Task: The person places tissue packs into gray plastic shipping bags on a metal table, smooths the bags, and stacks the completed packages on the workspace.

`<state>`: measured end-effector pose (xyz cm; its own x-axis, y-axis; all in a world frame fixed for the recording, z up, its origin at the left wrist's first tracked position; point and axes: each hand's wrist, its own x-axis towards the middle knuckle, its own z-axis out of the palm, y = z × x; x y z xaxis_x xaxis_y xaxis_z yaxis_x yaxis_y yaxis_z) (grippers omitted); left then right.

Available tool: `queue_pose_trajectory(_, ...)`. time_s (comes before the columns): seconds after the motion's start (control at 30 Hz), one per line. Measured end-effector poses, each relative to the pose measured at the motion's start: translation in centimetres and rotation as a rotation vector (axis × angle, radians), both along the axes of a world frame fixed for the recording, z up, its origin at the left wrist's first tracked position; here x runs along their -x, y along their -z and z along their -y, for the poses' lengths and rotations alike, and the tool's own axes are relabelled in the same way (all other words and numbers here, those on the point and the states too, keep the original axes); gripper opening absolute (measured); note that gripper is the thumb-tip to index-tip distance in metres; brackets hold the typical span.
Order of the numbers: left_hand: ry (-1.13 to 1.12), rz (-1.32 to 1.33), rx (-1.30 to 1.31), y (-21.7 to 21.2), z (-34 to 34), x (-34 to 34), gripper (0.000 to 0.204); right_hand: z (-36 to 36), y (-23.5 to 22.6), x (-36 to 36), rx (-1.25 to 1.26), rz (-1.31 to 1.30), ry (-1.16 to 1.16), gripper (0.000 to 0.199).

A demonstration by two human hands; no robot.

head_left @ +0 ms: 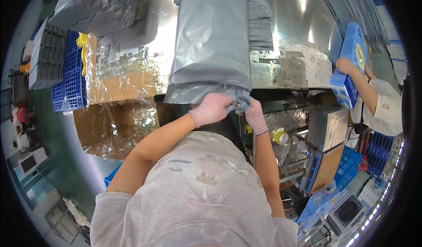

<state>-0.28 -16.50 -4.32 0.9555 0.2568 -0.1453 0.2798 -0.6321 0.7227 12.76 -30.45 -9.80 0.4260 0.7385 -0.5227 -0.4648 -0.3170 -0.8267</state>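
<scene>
So, in the head view, there's a big grey plastic bag (211, 40) lying flat on the shiny metal table (299, 9), straight in front of the person, with its near end hanging right at the table edge. The right hand (256, 118), in a pink striped glove, has a bunched-up corner of that end gripped in its fingers. The left hand (212, 109), also gloved, is right beside it with fingers curled in at the same crumpled bit; can't really tell if it's pinching or just touching.

A pile of folded grey bags (260, 22) pokes out on the right of the big one. Off to the left there's a tape-covered cardboard box (121, 86), with a blue crate (68, 82) next to it. Over on the right, a co-worker's hand (346, 65) is on a blue box (354, 42).
</scene>
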Motion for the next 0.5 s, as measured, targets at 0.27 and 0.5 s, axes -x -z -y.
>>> queue_pose_trajectory(0.27, -0.749, -0.003, 0.611, -2.2, -5.2, 12.7, 0.009, 0.9, 0.4, -1.1, 0.076, 0.253, -0.159, 0.032)
queue_pose_trajectory(0.5, -0.248, 0.027, 0.226, -0.8, -1.0, 4.2, 0.023, -0.5, 0.0, -0.2, 0.125, 0.172, -0.191, 0.034)
